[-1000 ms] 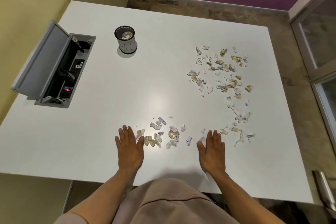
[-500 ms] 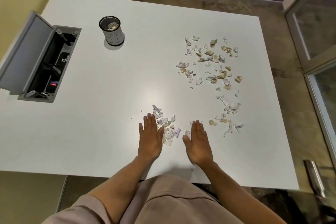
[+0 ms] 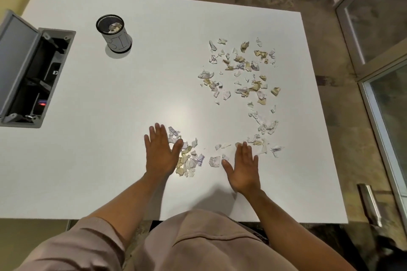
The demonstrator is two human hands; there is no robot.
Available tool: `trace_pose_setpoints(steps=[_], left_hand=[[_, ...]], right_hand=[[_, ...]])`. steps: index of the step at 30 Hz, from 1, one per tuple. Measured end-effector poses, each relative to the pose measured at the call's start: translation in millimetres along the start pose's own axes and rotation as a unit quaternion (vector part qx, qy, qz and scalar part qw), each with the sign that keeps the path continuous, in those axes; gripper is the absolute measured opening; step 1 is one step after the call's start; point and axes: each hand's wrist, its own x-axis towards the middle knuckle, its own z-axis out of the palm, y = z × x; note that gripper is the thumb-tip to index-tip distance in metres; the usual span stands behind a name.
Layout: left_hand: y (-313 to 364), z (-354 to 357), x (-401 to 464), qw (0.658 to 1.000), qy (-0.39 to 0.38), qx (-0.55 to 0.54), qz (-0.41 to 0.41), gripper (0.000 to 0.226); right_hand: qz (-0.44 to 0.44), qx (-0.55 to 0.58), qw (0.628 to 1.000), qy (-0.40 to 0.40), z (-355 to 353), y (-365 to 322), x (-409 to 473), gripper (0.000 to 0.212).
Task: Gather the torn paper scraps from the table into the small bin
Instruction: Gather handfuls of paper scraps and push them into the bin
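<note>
Torn paper scraps lie on the white table [image 3: 88, 160]. A small pile of scraps [image 3: 189, 158] sits between my hands near the front edge. My left hand [image 3: 161, 152] lies flat and open on the pile's left side. My right hand [image 3: 243, 168] lies flat and open to the right, beside a larger white scrap [image 3: 214, 161]. A wide scatter of scraps [image 3: 240, 72] covers the right half of the table, trailing down to more scraps [image 3: 265, 130] near my right hand. The small black mesh bin [image 3: 114, 33], labelled BIN, stands at the far left with some scraps inside.
An open grey cable box [image 3: 33, 77] with its lid raised is sunk into the table's left edge. A glass door [image 3: 385, 72] and a metal handle [image 3: 370, 204] are at the right, beyond the table.
My hands had closed in on the small pile half a second ago; now the right hand has drawn away to the right. The left hand stays against the pile.
</note>
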Motion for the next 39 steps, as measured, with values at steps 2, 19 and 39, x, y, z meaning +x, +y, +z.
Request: trace_pose_setpoints(steps=[2,19,39], left_hand=[[8.4,4.5,3.0,0.999,-0.02,-0.002,0.04,0.082],[7.2,12.8,-49.3,0.989,-0.091,-0.029,0.109,0.105],[43.0,25.6,-47.4,0.99,-0.103,0.06,0.074,0.116]], right_hand=[[-0.016,-0.01,1.0,-0.006,1.1,2.2,3.9,0.078],[0.129,0.031,0.988,0.072,-31.8,62.2,22.9,0.077],[0.055,0.102,0.979,0.165,-56.9,63.0,57.6,0.061]])
